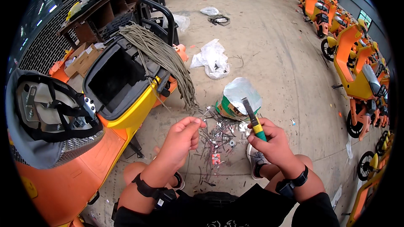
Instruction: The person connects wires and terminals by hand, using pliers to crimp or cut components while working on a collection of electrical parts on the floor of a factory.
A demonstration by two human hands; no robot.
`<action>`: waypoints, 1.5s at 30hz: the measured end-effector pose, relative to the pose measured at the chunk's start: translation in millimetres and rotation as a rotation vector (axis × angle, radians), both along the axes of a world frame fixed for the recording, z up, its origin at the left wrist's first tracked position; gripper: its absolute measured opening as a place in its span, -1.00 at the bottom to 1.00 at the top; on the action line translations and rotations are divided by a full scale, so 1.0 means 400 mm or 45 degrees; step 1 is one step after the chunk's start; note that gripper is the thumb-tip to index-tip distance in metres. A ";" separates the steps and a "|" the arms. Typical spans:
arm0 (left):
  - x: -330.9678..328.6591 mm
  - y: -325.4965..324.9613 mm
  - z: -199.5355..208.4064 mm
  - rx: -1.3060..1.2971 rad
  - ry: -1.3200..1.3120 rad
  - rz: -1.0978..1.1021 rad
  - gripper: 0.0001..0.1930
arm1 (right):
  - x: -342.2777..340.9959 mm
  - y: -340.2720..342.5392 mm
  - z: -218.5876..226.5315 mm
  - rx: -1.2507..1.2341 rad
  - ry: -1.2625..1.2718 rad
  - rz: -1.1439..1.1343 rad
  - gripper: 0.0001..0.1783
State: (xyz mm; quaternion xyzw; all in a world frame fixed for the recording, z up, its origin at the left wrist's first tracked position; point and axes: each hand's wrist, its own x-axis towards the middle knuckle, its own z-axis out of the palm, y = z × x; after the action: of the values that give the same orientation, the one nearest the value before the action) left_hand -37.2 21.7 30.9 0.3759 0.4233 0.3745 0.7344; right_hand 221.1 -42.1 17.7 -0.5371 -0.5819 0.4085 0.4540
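My right hand is closed round a flat-bladed tool. Its handle is yellow and green, and its dark metal blade points up and away from me. With thumb and forefinger pressed together, my left hand is raised over the floor. Whatever it pinches, if anything, is too small to make out; a thin pale piece shows just past the fingertips. Between and beyond my hands lies a heap of small scraps, dark strips and white bits. Behind it stands a green and white bag with its top open.
To my left is an orange and yellow scooter, its open seat compartment beside a coiled rope. A grey seat rests upturned on it. A white plastic bag lies ahead on the concrete. Scooters line the right side.
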 end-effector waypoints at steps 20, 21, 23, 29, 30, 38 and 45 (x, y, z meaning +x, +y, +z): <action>0.054 -0.020 -0.051 0.411 0.262 0.007 -0.77 | -0.017 0.025 0.006 -0.500 0.597 -0.053 -0.74; 0.057 -0.021 -0.048 0.407 0.231 -0.008 -0.78 | -0.020 0.024 0.004 -0.510 0.598 -0.052 -0.73; 0.065 -0.028 -0.045 0.385 0.178 -0.033 -0.79 | -0.031 0.017 -0.006 -0.548 0.604 -0.046 -0.72; 0.082 -0.041 -0.033 0.034 -0.043 -0.183 -0.80 | -0.049 0.009 -0.011 -0.707 0.738 0.019 -0.69; 0.081 -0.040 -0.034 0.041 -0.035 -0.205 -0.80 | -0.053 0.009 -0.007 -0.669 0.732 0.010 -0.68; 0.098 -0.053 -0.049 0.131 0.068 -0.394 -0.81 | -0.072 0.027 -0.001 -0.616 0.940 0.006 -0.63; 0.104 -0.058 -0.050 0.099 0.111 -0.459 -0.83 | -0.072 0.030 -0.007 -0.517 0.934 0.045 -0.71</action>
State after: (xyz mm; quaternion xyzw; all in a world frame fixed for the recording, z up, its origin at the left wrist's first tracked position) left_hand 4.2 -1.3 10.8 0.4896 0.3659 0.2363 0.7554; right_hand 192.1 -30.1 15.1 -0.4245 -0.2984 0.6868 0.5090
